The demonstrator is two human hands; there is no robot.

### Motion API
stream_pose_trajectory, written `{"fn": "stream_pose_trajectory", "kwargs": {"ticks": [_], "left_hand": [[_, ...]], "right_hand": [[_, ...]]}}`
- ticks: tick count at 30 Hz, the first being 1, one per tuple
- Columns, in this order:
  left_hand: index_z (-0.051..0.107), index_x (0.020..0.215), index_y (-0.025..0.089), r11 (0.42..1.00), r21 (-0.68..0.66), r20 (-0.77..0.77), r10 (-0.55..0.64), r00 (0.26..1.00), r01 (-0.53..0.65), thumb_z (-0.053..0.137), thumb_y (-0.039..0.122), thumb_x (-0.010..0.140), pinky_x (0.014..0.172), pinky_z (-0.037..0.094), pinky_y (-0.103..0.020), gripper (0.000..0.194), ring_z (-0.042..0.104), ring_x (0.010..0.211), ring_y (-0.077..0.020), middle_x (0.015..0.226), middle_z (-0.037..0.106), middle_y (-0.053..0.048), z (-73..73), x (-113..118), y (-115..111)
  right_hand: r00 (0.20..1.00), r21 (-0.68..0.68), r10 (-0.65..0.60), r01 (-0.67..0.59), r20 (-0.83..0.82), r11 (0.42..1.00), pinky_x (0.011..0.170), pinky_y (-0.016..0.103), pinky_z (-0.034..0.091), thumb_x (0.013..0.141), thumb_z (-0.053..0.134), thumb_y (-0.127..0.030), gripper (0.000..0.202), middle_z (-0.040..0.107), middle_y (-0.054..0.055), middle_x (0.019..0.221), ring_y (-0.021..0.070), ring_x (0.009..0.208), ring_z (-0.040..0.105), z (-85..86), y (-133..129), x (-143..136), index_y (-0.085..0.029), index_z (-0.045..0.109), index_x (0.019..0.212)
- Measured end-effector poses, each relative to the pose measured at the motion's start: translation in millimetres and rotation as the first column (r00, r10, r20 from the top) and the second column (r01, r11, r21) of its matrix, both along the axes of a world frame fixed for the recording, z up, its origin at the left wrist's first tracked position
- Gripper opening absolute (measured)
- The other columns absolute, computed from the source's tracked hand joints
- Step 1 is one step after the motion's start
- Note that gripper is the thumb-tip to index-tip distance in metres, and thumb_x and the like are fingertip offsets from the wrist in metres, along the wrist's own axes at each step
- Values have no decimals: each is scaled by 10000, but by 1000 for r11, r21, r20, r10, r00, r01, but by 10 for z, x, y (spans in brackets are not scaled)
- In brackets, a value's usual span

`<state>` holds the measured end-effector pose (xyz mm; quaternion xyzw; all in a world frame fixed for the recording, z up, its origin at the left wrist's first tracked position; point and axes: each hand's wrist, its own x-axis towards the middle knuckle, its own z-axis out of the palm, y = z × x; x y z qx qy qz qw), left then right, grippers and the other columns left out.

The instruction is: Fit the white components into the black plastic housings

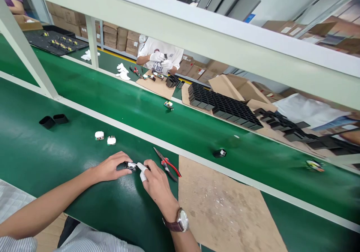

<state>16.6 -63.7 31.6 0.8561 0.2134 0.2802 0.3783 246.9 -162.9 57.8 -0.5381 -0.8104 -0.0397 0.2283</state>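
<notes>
head view: a small white-topped piece (131,166), with dark sides, is held just to the left of the pliers (165,162), whose grips are smooth, curved and red and whose gray metal jaws taper to a point. the piece is grasped between the thumb and fingers of the left hand (116,165). the fingers of the right hand (154,179) are bent, and the index fingertip is brought close against the piece's right end; thin white finger covers are worn, and whether anything is pinched there cannot be told. a wristwatch (182,219) with a round metal case and a brown strap is worn on the near side of the pliers.

to the left of the pliers and a little beyond, two blocks (111,140) with puffy white tops are set on the smooth green bench (135,199); farther left, two hollow, oval black sleeves (47,122) are laid side by side. just right of the pliers, a matt brown cardboard sheet (225,203) is spread, flecked with white specks. beyond the pliers, a glossy green belt (123,109) is bordered by a pale rail (132,128). past it, rows of boxy black cases (236,111) are stacked.
</notes>
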Motion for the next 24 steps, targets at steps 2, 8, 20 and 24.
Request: {"fn": "stream_pose_trajectory", "kwargs": {"ticks": [2,8,20,24], "left_hand": [[665,1235,211,1000,2,5,-1,1000,1,678,317,1006,934,585,-376,252,676,1069,-235,1130,725,-90,-4,0,5],[676,1223,214,1000,-12,3,-13,1000,13,690,335,1002,931,582,-370,252,676,1061,-235,1113,731,-84,0,4,16],[681,1221,213,999,-31,14,-19,1000,19,699,340,995,929,580,-376,260,674,1061,-239,1116,729,-90,6,3,25],[683,1219,216,999,-33,10,-18,1000,18,697,333,997,924,579,-373,252,673,1055,-237,1109,730,-85,14,4,23]], "right_hand": [[1000,-1,8,-8,10,1000,684,353,554,871,469,9,332,632,100,1035,213,792,622,50,1,28,-186,719,973],[999,-32,36,-36,1,999,686,332,540,886,478,5,301,634,90,1044,197,792,624,95,-12,37,-191,704,909],[1000,-77,11,-13,-26,997,671,338,543,899,482,-17,314,645,89,1045,191,761,628,110,-5,42,-190,732,980],[1000,-74,7,-7,4,997,650,320,531,870,479,0,307,642,82,1009,184,749,619,108,34,25,-191,717,907]]}}
